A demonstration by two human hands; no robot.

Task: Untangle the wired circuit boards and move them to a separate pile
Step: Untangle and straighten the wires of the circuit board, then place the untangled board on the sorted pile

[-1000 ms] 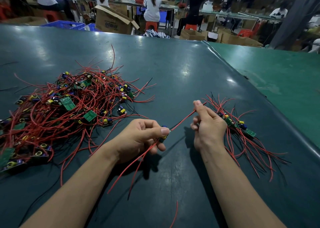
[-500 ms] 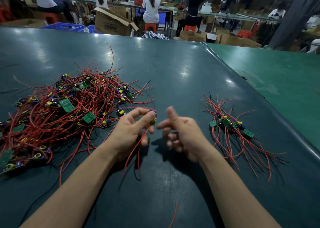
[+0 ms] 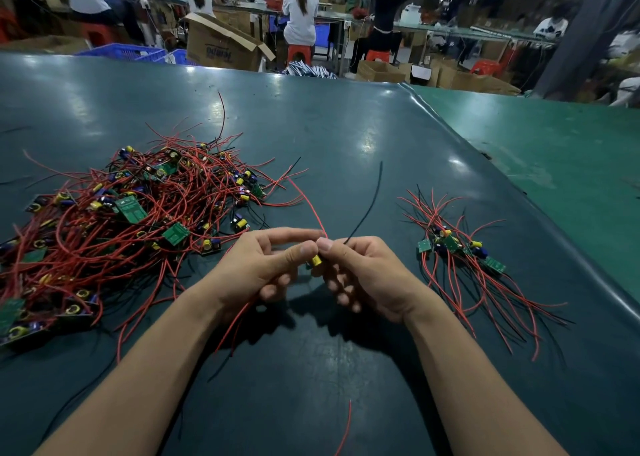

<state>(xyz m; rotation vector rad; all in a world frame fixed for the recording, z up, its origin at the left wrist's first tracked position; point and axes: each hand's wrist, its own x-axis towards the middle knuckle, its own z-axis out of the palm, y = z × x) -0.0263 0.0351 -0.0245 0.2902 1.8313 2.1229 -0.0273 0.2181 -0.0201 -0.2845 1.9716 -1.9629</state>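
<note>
— Start at nine o'clock. What's over there?

— The big tangled heap (image 3: 131, 220): red leads knotted round green boards and yellow capacitors, spilling off the left edge of the dark green table (image 3: 346, 150). It looks the same as it did half a second back.

— And the hands?

— Dead centre. The left hand (image 3: 263, 265) has thumb and forefinger pinched on a small circuit board (image 3: 315, 260); only its yellow capacitor shows between the fingertips. The right hand (image 3: 367, 275) pinches the same board from the other side, thumb tip touching the left thumb tip. Half a second ago the right hand was open and a little apart from the left, holding nothing; now the two meet on the piece, both lifted off the table.

— Wires?

— A red wire (image 3: 308, 202) arcs from the pinch toward eleven o'clock, and a black wire (image 3: 372, 199) rises toward one o'clock. Neither stood up like that before. More red leads hang below the left palm toward six.

— And at three o'clock?

— The sorted pile (image 3: 460, 247): a few boards in a row with leads fanning out, well apart from the hands, unchanged. A loose red wire scrap (image 3: 346, 428) lies at six o'clock, between the forearms.
</note>
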